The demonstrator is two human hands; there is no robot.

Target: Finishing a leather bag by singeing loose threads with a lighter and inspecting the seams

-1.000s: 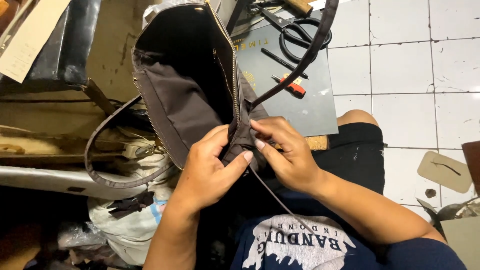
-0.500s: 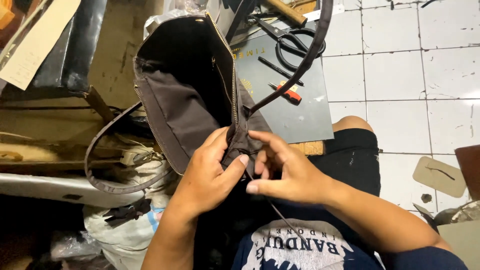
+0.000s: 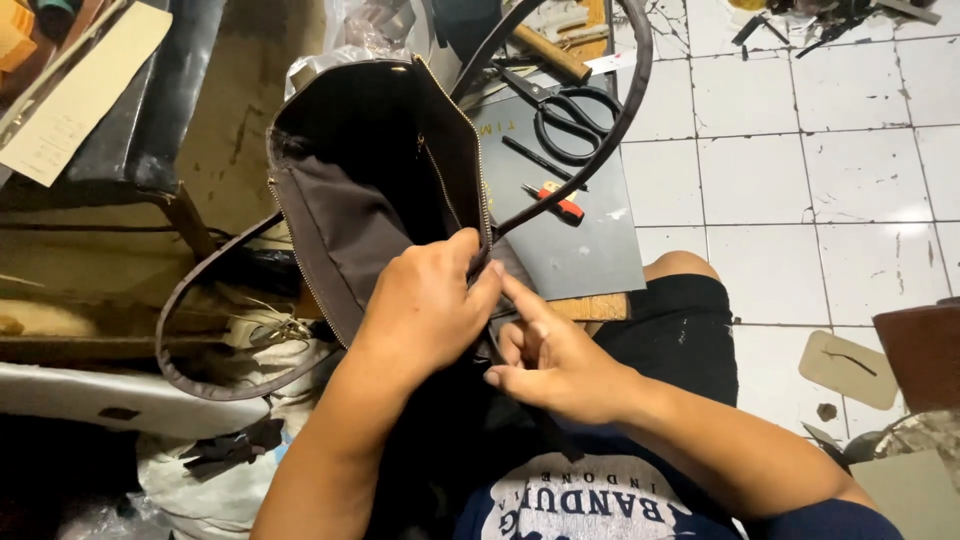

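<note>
The left hand (image 3: 430, 310) covers the brown bag's (image 3: 370, 190) lower zipper end, so its grip there cannot be told. The bag's strap (image 3: 630, 90) runs off the top edge. Both forearms leave the bottom edge.
</note>
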